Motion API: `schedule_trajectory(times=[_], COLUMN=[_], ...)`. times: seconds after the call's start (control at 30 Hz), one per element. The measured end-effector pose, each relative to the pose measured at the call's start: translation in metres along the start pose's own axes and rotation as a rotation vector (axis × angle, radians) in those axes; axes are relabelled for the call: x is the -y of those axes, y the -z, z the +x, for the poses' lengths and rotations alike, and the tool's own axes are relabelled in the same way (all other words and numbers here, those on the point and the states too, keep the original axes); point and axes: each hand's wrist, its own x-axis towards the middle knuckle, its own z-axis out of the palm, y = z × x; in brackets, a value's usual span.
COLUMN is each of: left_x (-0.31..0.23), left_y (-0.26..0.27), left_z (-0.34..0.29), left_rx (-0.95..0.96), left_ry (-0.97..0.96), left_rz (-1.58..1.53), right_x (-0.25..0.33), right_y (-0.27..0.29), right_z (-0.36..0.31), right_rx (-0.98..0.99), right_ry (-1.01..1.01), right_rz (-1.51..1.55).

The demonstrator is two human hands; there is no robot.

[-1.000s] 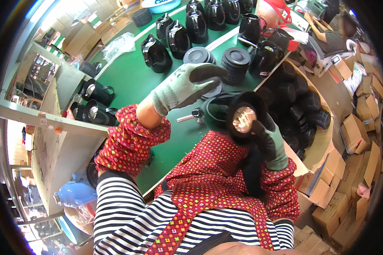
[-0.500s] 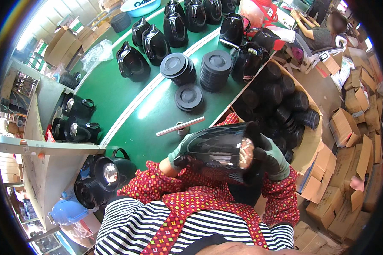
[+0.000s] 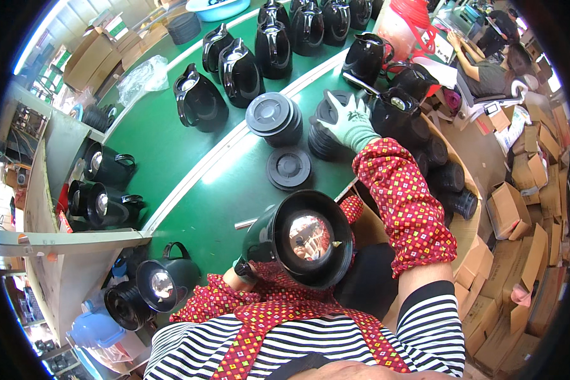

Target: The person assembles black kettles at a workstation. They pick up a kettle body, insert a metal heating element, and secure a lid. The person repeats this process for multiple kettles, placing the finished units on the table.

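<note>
My left hand [image 3: 237, 268], mostly hidden, grips the handle side of a glossy black jug [image 3: 259, 237]. The jug is tilted so its wide round end faces me, showing a shiny silver liner [image 3: 309, 238] inside. My right hand [image 3: 349, 121], in a pale green-white glove, reaches out with fingers spread over the top of a stack of round black discs [image 3: 323, 143]. A second disc stack [image 3: 273, 119] stands left of it, with a lower pile [image 3: 289, 168] nearer me. Partly covered by the jug, a metal bar [image 3: 246, 223] lies on the green table [image 3: 190, 171].
Several black jugs [image 3: 240, 75] stand at the back of the table. More jugs lie on their sides at the left, one [image 3: 166, 283] near a metal post. At right is a large carton [image 3: 472, 168] of black parts. Another person [image 3: 495, 77] sits at the far right.
My right hand has left the jug and moved forward to the disc stack. The jug has turned, its wide end now toward me, with only my left hand on it.
</note>
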Motion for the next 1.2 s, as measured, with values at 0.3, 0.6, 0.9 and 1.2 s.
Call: schedule_trajectory(times=[0.3,0.6,0.9,1.2], left_x=[0.005,0.017,0.015,-0.083], left_y=[0.009,-0.015,-0.018,-0.057], left_z=[0.002,-0.014,-0.026,-0.01], left_rx=[-0.029,-0.013,-0.002,-0.453], left_ry=[-0.066,-0.126,-0.234,-0.871], left_rz=[0.043,0.121,0.444,1.0], right_x=[-0.003,0.015,0.002,-0.002], right_y=[0.051,0.102,0.105,0.103], right_z=[-0.107,-0.302,-0.369,-0.382], right_rx=[-0.316,-0.225,-0.384,0.067], right_ry=[0.423,0.357,0.439,-0.401], right_rz=[0.651,0.887,0.905,1.9])
